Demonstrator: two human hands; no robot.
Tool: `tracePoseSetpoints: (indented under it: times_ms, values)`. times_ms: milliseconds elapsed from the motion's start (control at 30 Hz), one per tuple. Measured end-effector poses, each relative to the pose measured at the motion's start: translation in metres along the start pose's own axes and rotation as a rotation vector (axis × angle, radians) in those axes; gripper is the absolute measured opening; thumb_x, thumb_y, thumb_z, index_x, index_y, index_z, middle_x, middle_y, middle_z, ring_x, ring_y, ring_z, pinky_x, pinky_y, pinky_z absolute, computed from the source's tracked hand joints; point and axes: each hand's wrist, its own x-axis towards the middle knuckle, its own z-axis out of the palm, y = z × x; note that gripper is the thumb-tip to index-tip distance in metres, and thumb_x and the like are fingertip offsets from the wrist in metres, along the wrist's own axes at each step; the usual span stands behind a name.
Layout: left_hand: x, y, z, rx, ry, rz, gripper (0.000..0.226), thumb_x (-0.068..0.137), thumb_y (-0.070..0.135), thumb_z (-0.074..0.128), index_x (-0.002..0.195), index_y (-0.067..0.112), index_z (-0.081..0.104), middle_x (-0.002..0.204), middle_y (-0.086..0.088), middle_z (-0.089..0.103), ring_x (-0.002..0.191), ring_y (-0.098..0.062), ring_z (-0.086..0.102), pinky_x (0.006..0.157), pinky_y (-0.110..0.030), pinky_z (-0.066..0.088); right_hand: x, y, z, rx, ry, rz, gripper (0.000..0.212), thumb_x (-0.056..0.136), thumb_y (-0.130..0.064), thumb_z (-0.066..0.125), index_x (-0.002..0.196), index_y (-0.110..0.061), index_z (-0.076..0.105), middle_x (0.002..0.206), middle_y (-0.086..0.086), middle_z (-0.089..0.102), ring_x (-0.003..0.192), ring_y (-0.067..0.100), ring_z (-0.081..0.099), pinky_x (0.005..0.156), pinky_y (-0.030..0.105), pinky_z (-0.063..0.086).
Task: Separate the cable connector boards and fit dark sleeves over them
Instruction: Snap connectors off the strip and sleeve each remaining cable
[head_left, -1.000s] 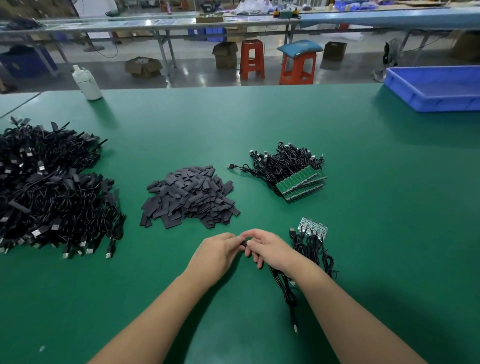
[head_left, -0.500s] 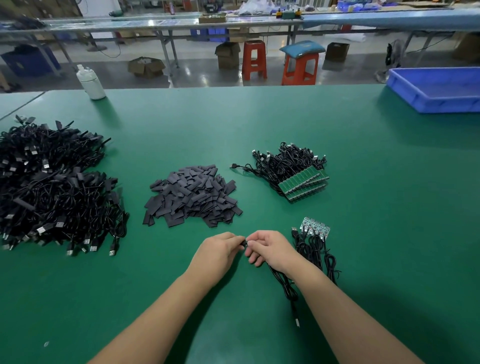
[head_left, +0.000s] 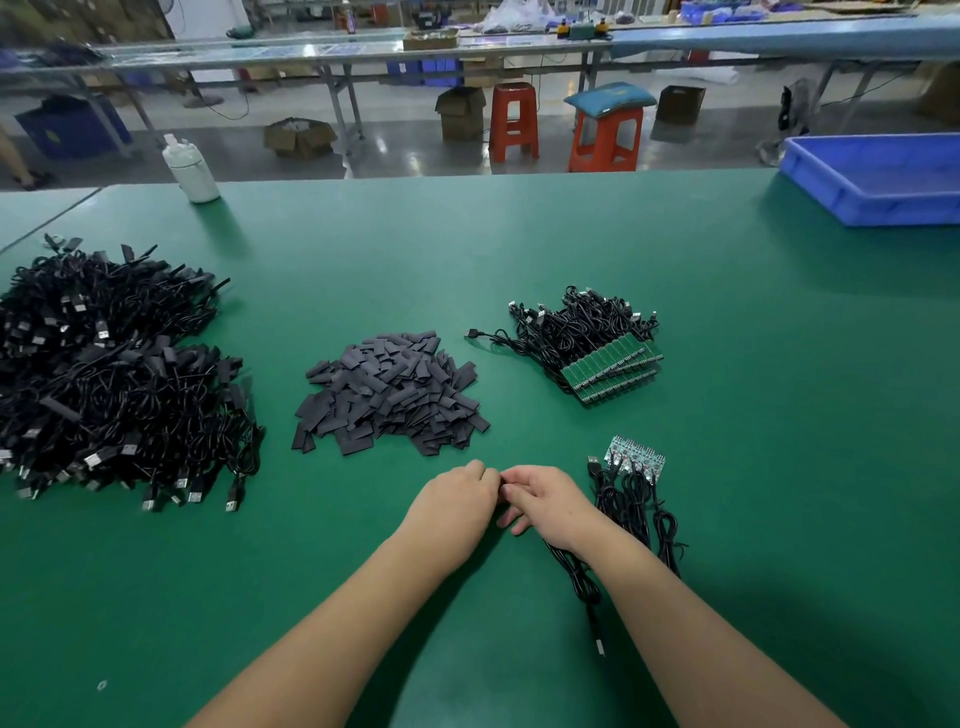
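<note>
Two bare forearms reach in from the near edge, hands meeting at centre.
The left hand (head_left: 456, 500) is curled with knuckles up, fingertips touching those of the right hand (head_left: 544, 500); the right hand's thumb and forefinger pinch together while its other fingers curl downward.

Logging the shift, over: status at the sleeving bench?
Left hand and right hand pinch one small dark piece together. Sleeve pile just beyond. Nothing in the way.

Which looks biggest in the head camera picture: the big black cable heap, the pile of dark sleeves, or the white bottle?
1. Big black cable heap
2. Pile of dark sleeves
3. White bottle, though it stands farther away, so it may look smaller than it is.
</note>
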Motion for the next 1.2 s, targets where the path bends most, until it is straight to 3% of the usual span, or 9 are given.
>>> tracePoseSetpoints:
  times_ms: [200,267,433,533,600,733,967,1067,1200]
  values:
    - [-0.004,0.001,0.002,-0.453,0.236,-0.132,0.06,0.093,0.01,0.049,0.15,0.016,0.028,0.148,0.0,0.035,0.111,-0.024,0.057,0.089,-0.035,0.048,0.0,-0.002,0.001,0.19,0.112,0.043,0.018,0.1,-0.006,0.05,0.116,-0.006,0.059,0.086,0.005,0.074,0.065,0.015,0.067,0.057,0.026,0.054]
    - [-0.006,0.006,0.001,-0.765,0.365,-0.324,0.052,0.097,0.018,0.052,0.146,0.016,0.038,0.139,0.002,0.048,0.108,-0.017,0.059,0.093,-0.027,0.044,0.0,-0.007,-0.002,0.438,0.21,0.048,0.017,0.1,-0.006,0.05,0.116,-0.008,0.057,0.087,0.007,0.074,0.064,0.014,0.064,0.056,0.026,0.053]
    - [-0.011,0.022,0.002,-1.084,0.156,-0.386,0.026,0.094,0.033,0.062,0.116,0.019,0.066,0.104,0.008,0.071,0.092,-0.003,0.064,0.084,-0.016,0.045,0.005,-0.038,-0.002,1.276,0.354,-0.02,0.015,0.104,-0.005,0.041,0.102,-0.005,0.056,0.084,0.009,0.064,0.067,0.015,0.057,0.061,0.025,0.054]
    - [-0.018,0.028,-0.009,-1.472,0.108,-0.349,0.024,0.098,0.027,0.057,0.088,0.009,0.069,0.076,0.0,0.07,0.062,-0.012,0.06,0.06,-0.025,0.047,0.01,-0.059,0.002,1.43,0.366,-0.038,0.015,0.103,-0.002,0.04,0.1,-0.003,0.055,0.084,0.011,0.063,0.07,0.016,0.058,0.06,0.023,0.057]
    - [-0.021,0.023,-0.018,-1.592,0.093,-0.314,0.024,0.099,0.023,0.057,0.086,0.006,0.068,0.075,-0.007,0.07,0.063,-0.015,0.061,0.061,-0.024,0.049,0.011,-0.068,0.002,1.42,0.353,-0.066,0.015,0.103,0.0,0.041,0.101,-0.001,0.056,0.087,0.012,0.064,0.074,0.017,0.061,0.065,0.024,0.058]
    - [-0.031,0.003,-0.03,-1.525,0.018,-0.224,0.007,0.094,0.013,0.064,0.098,0.009,0.068,0.083,-0.007,0.071,0.076,-0.015,0.062,0.075,-0.027,0.048,0.011,-0.074,0.002,1.045,0.334,-0.105,0.016,0.103,-0.007,0.046,0.113,-0.002,0.058,0.102,0.013,0.068,0.088,0.02,0.066,0.08,0.028,0.059]
    - [-0.049,-0.111,-0.047,-0.781,0.422,-0.592,0.015,0.086,0.031,0.073,0.1,0.026,0.072,0.092,0.011,0.072,0.083,-0.01,0.065,0.079,-0.022,0.048,-0.011,-0.038,-0.058,-0.729,0.42,-0.155,0.032,0.1,-0.027,0.052,0.13,-0.018,0.06,0.132,-0.004,0.06,0.122,0.014,0.053,0.108,0.036,0.04]
    - [-0.063,-0.183,-0.047,-0.465,0.507,-0.824,0.025,0.092,0.035,0.065,0.108,0.018,0.069,0.099,-0.004,0.073,0.087,-0.024,0.065,0.075,-0.032,0.051,-0.023,-0.019,-0.093,-0.919,0.455,0.005,0.035,0.1,-0.031,0.049,0.132,-0.02,0.059,0.136,-0.002,0.059,0.125,0.018,0.051,0.109,0.041,0.04]
    - [-0.081,-0.237,-0.033,0.053,0.14,-0.997,0.024,0.096,0.035,0.055,0.109,0.015,0.051,0.113,-0.012,0.061,0.108,-0.033,0.054,0.087,-0.043,0.045,-0.034,-0.002,-0.11,-0.926,0.353,0.225,0.045,0.102,-0.041,0.045,0.143,-0.022,0.047,0.141,0.002,0.054,0.127,0.024,0.051,0.106,0.045,0.044]
